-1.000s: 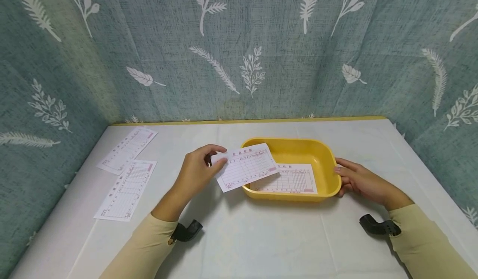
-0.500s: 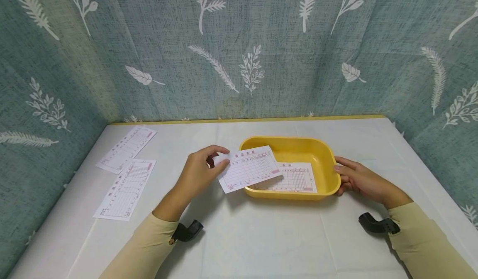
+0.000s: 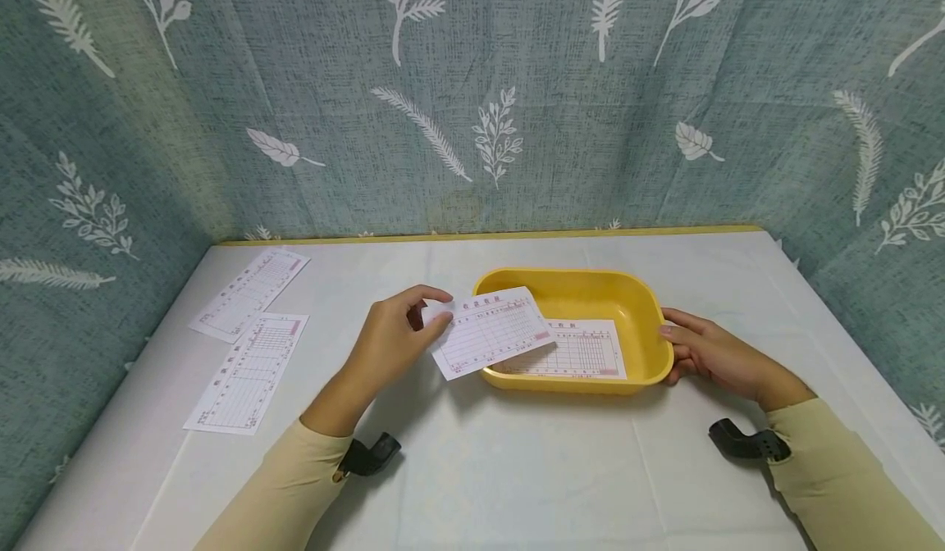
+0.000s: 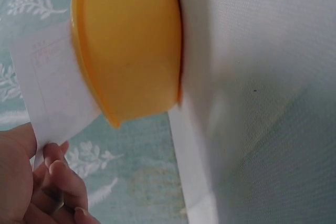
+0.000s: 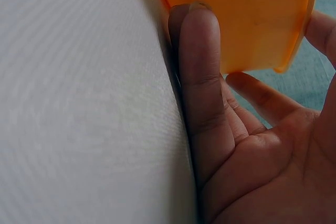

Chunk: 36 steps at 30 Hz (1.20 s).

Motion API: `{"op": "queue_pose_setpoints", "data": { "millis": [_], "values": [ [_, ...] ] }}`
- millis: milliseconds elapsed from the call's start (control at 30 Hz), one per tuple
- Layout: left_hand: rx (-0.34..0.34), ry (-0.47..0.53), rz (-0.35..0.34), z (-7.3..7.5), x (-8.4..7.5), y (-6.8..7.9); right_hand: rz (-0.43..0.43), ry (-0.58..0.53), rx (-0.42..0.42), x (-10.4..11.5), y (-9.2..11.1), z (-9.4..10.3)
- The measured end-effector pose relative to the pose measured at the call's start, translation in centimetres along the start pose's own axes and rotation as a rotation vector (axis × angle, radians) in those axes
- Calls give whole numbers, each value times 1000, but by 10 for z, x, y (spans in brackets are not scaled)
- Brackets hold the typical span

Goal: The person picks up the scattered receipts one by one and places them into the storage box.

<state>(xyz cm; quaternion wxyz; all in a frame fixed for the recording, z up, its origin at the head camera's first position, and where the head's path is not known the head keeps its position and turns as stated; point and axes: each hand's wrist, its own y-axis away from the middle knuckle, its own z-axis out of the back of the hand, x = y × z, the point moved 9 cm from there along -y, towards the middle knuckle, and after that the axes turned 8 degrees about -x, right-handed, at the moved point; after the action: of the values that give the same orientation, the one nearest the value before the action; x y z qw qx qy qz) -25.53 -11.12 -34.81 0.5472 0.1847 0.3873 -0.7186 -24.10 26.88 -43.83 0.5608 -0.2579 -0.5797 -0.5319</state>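
Observation:
My left hand [image 3: 394,331] pinches the left end of a white printed receipt slip [image 3: 493,334] between thumb and fingers. The slip is tilted and overlaps the left rim of a yellow plastic basin [image 3: 591,290]. Inside, a second receipt slip [image 3: 588,350] lies flat, its left part hidden by the held one. From the left wrist, the pale back of the held slip [image 4: 55,90] shows beside the basin's wall [image 4: 128,51]. At the basin's right end my right hand [image 3: 712,358] grips it, thumb at the rim and fingers against the outer wall [image 5: 257,30].
Two more receipt slips lie at the table's left, an upper one [image 3: 247,298] and a lower one [image 3: 251,379], their corners overlapping. A white cloth [image 3: 517,477] covers the table. Patterned green-blue fabric [image 3: 317,84] hangs around the back and sides.
The held slip has shifted slightly to the right over the basin since a second ago, then stays nearly still. The right hand and the basin keep their places.

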Motion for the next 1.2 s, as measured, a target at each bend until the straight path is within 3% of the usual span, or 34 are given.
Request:
{"op": "queue_pose_setpoints", "data": {
  "millis": [633, 1200],
  "values": [
    [-36, -32, 21, 5, 9, -4, -4, 10, -8, 1, 0, 1],
    [-42, -2, 33, 19, 9, -9, 0, 0, -13, 2, 0, 0]
  ]
}}
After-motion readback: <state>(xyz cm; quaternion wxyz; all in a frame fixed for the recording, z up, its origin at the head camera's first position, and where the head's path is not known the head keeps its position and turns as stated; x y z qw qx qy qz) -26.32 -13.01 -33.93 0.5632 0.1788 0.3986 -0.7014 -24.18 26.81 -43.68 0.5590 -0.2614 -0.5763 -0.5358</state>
